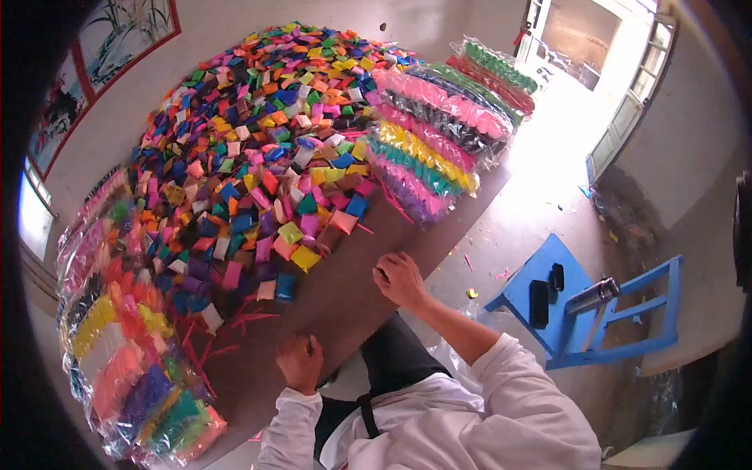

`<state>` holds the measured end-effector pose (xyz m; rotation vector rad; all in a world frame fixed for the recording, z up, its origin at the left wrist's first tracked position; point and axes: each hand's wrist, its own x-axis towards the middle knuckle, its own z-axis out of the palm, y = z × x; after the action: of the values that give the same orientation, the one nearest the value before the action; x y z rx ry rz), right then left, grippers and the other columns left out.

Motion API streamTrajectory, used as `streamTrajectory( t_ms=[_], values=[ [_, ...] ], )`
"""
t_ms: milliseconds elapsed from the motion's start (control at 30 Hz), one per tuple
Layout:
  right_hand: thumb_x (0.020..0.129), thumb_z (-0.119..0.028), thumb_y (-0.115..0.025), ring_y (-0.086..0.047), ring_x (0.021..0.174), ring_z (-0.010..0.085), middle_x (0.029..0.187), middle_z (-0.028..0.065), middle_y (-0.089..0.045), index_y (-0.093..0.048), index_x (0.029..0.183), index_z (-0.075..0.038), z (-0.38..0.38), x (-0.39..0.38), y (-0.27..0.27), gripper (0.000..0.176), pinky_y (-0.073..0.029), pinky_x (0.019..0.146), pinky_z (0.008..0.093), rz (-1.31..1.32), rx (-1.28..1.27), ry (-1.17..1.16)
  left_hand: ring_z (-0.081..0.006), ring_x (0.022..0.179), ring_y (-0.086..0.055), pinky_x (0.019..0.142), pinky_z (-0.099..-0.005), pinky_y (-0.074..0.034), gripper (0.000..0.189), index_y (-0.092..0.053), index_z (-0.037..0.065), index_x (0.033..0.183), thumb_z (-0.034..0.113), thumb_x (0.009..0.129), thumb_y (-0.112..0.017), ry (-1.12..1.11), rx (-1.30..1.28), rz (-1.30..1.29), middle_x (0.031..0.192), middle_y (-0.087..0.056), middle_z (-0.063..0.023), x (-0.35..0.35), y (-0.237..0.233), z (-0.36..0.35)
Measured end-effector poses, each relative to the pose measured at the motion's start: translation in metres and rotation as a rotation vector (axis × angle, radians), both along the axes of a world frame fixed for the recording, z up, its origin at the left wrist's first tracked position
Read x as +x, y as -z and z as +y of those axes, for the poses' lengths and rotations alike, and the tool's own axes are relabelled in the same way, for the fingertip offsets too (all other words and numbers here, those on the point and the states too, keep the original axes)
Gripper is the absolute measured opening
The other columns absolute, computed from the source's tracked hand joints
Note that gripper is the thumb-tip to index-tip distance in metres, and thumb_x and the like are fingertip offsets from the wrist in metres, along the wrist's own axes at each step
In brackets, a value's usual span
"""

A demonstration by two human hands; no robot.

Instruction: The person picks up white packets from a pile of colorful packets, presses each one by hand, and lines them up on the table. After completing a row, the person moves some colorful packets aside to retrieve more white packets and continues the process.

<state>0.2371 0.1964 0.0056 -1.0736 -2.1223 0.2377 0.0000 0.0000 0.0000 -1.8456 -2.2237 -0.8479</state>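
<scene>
My left hand (300, 363) is at the near edge of the brown table (329, 282), fingers curled in, with nothing visible in it. Farther right, my right hand (399, 278) rests on the tabletop near its edge, its fingers also bent inward and no object showing. A large heap of small, coloured, pillow-shaped packets (274, 164) covers much of the table beyond both hands. The yellow packet (305, 258) lies among those nearest my right hand. Thin pink sticks (235, 321) are scattered to the left of my left hand.
Clear bags of sorted coloured packets (423, 149) are stacked at the far right of the table. More filled bags (133, 368) stand at the left end. A blue chair (560, 266) to the right bears a metal flask (593, 296) and black items. Beyond is an open doorway.
</scene>
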Motion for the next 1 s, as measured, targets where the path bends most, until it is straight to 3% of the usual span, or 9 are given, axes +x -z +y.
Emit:
streamTrajectory(
  t_ms=[67,100,167,267,333,467,667,767,1000],
  values=[
    [0.081,-0.016,-0.068,-0.061,0.092,0.0318,0.095,0.0110,-0.066,-0.064,0.083,-0.005,0.018,0.005,0.001,0.012,-0.049,0.087,0.0431,0.001,0.045,0.032,-0.0344,0.066,-0.058,0.061,-0.0490,-0.044,0.023,-0.053,0.008,0.065,0.018,0.080,-0.068,0.002,0.031,0.050,0.066,-0.056,-0.0111,0.009,-0.006,0.018],
    [0.081,-0.016,-0.066,-0.061,0.091,0.0321,0.093,0.0110,-0.066,-0.064,0.083,-0.005,-0.022,-0.005,0.005,0.011,-0.049,0.086,0.0433,-0.005,0.016,0.036,-0.0345,0.065,-0.058,0.060,-0.0486,-0.045,0.023,-0.053,0.008,0.065,0.018,0.080,-0.068,-0.008,0.016,0.074,0.067,-0.056,-0.0113,0.000,-0.009,-0.022],
    [0.082,-0.016,-0.063,-0.061,0.089,0.0326,0.089,0.0112,-0.066,-0.065,0.081,-0.006,-0.017,-0.007,0.004,0.011,-0.048,0.085,0.0438,0.007,0.061,0.042,-0.0348,0.064,-0.059,0.057,-0.0478,-0.045,0.023,-0.054,0.009,0.064,0.018,0.081,-0.067,-0.032,0.086,0.145,0.068,-0.057,-0.0116,0.001,-0.003,-0.016],
    [0.079,-0.013,-0.066,-0.061,0.084,0.0331,0.082,0.0113,-0.064,-0.062,0.077,-0.006,-0.007,-0.002,0.001,0.009,-0.049,0.080,0.0429,-0.011,0.136,-0.016,-0.0347,0.062,-0.059,0.054,-0.0471,-0.045,0.022,-0.056,0.010,0.064,0.018,0.081,-0.067,0.026,0.041,-0.062,0.070,-0.059,-0.0120,0.001,0.002,-0.009],
    [0.078,-0.010,-0.065,-0.060,0.083,0.0335,0.079,0.0116,-0.064,-0.061,0.075,-0.006,-0.011,-0.007,-0.009,0.007,-0.049,0.077,0.0446,-0.060,0.022,0.038,-0.0346,0.061,-0.060,0.054,-0.0476,-0.046,0.020,-0.058,0.010,0.065,0.019,0.080,-0.068,-0.016,0.014,0.003,0.070,-0.060,-0.0123,0.002,0.008,-0.008],
    [0.082,-0.012,-0.064,-0.060,0.089,0.0354,0.087,0.0130,-0.065,-0.065,0.082,-0.005,-0.015,-0.010,0.002,0.007,-0.048,0.080,0.0459,0.013,0.095,0.058,-0.0340,0.062,-0.060,0.057,-0.0477,-0.046,0.019,-0.059,0.009,0.066,0.019,0.079,-0.068,0.035,0.134,-0.035,0.067,-0.059,-0.0116,-0.001,-0.009,-0.012],
    [0.084,-0.013,-0.063,-0.059,0.089,0.0368,0.089,0.0139,-0.064,-0.062,0.085,-0.004,-0.013,-0.009,0.000,0.009,-0.048,0.079,0.0466,-0.026,0.102,0.052,-0.0348,0.064,-0.060,0.065,-0.0479,-0.047,0.020,-0.060,0.007,0.068,0.020,0.082,-0.066,0.028,0.090,-0.106,0.070,-0.061,-0.0136,0.000,-0.008,-0.011],
    [0.084,-0.011,-0.063,-0.059,0.087,0.0369,0.089,0.0141,-0.063,-0.061,0.084,-0.004,-0.007,-0.005,0.009,0.007,-0.047,0.078,0.0471,-0.058,0.036,0.029,-0.0326,0.065,-0.061,0.061,-0.0453,-0.048,0.014,-0.061,0.008,0.070,0.016,0.078,-0.068,0.034,0.089,-0.107,0.071,-0.060,-0.0099,-0.002,-0.011,-0.012],
    [0.083,-0.012,-0.064,-0.058,0.085,0.0375,0.087,0.0149,-0.062,-0.060,0.083,-0.004,-0.012,-0.008,0.000,0.009,-0.046,0.077,0.0471,-0.021,0.106,0.043,-0.0342,0.065,-0.061,0.060,-0.0460,-0.050,0.016,-0.061,0.007,0.069,0.017,0.079,-0.068,0.025,0.064,-0.075,0.072,-0.060,-0.0107,-0.001,-0.013,-0.011]
  ],
)
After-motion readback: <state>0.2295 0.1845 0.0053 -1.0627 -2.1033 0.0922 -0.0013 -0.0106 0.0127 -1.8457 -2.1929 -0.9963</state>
